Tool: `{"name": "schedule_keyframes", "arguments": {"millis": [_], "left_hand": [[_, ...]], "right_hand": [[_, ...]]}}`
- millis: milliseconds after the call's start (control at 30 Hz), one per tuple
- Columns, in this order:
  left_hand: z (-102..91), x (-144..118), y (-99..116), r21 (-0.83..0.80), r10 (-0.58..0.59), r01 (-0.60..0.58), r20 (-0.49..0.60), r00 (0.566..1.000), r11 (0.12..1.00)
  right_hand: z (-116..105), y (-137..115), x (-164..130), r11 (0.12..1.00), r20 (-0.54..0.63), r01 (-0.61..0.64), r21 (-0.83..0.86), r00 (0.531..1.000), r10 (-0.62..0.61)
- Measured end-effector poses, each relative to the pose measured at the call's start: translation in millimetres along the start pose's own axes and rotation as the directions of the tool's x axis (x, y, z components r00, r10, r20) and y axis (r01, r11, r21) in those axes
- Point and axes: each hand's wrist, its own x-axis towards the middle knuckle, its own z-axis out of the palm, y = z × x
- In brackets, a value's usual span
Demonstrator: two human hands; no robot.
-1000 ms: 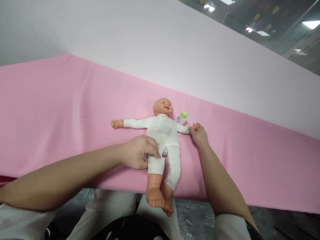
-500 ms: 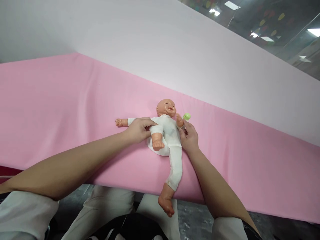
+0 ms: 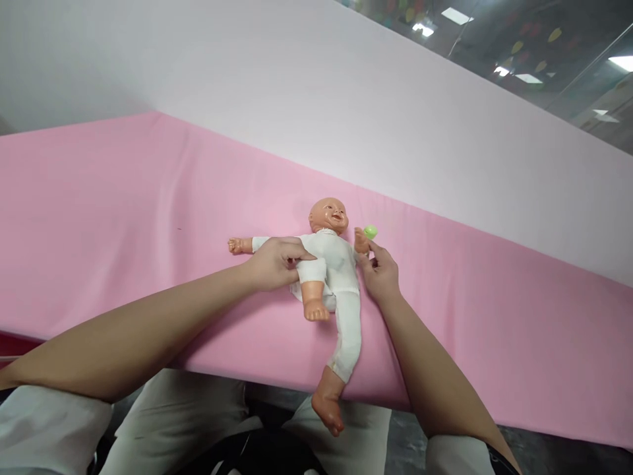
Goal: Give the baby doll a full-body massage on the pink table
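A baby doll [image 3: 335, 264] in a white suit lies on its back on a pink cloth [image 3: 123, 218]. My left hand [image 3: 274, 262] grips the doll's bent leg at the thigh, with the foot pointing toward me. The doll's other leg hangs over the cloth's front edge. My right hand [image 3: 380, 274] holds the doll's arm, folded up near its head. A small bottle with a green cap [image 3: 369, 232] lies just behind that hand, mostly hidden.
A white wall [image 3: 297, 92] rises behind the pink cloth. Glass panels with ceiling lights show at the top right. My knees and a dark floor are below the cloth's front edge.
My left hand lifted and bent the doll's leg up toward its belly, then let it drop a little. My right hand folded the doll's outstretched arm in toward its head.
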Motion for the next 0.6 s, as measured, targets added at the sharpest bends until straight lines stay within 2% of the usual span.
{"name": "schedule_keyframes", "arguments": {"millis": [67, 167, 233, 300, 367, 433, 467, 533, 600], "left_hand": [[-1.7, -2.5, 12.5, -0.056, 0.08, -0.077, 0.067, 0.994, 0.995], [2.4, -7.0, 32.3, -0.187, 0.206, -0.168, 0.207, 0.956, 0.968], [8.9, -10.3, 42.7, -0.244, 0.261, -0.193, 0.29, 0.921, 0.95], [16.1, -13.3, 48.9, -0.267, 0.282, -0.194, 0.346, 0.895, 0.944], [21.9, -15.6, 51.4, -0.265, 0.292, -0.199, 0.383, 0.877, 0.944], [25.1, -17.0, 51.5, -0.247, 0.293, -0.207, 0.393, 0.871, 0.947], [25.7, -17.3, 51.0, -0.242, 0.293, -0.21, 0.385, 0.875, 0.947], [24.8, -17.0, 49.1, -0.243, 0.283, -0.209, 0.33, 0.9, 0.947], [21.8, -15.3, 45.5, -0.232, 0.257, -0.203, 0.23, 0.939, 0.951]], "right_hand": [[-6.2, 10.1, 3.1, 0.99, -0.056, -0.092, 0.104, 0.994, 0.098], [-13.8, 31.5, 9.4, 0.953, -0.143, -0.165, 0.255, 0.968, 0.206], [-18.4, 46.4, 13.9, 0.911, -0.124, -0.285, 0.298, 0.934, 0.334], [-23.5, 58.1, 18.1, 0.865, -0.061, -0.453, 0.217, 0.878, 0.475], [-28.6, 65.3, 21.4, 0.84, -0.038, -0.541, 0.04, 0.839, 0.542], [-32.0, 68.2, 23.1, 0.841, -0.048, -0.535, -0.083, 0.845, 0.533], [-32.7, 68.3, 23.3, 0.848, -0.054, -0.521, -0.094, 0.853, 0.519], [-31.6, 65.5, 22.4, 0.859, -0.078, -0.51, -0.043, 0.859, 0.506], [-27.5, 57.8, 20.0, 0.876, -0.136, -0.48, 0.044, 0.866, 0.482]]}}
